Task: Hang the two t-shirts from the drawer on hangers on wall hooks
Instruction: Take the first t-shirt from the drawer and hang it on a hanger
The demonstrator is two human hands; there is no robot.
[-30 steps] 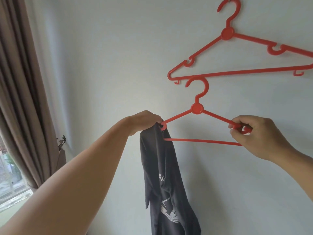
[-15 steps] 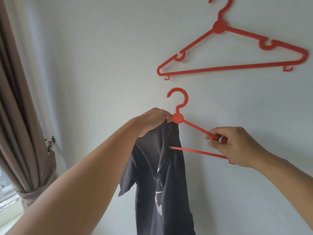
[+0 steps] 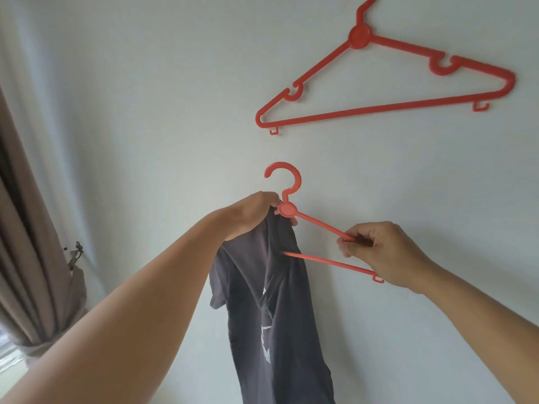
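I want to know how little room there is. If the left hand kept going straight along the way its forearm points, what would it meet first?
Probably the wall right behind it. The left hand, gripping the dark t-shirt at the red hanger, has nothing else visibly ahead, though depth is unclear.

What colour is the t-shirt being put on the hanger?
Dark grey t-shirt with a white print, seen in the head view.

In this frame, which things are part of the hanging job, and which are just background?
Part of the job:
dark t-shirt, gripped by the left hand
red hanger going into the t-shirt, pinched by the right hand
empty red hanger on the wall

Background:
curtain
window edge
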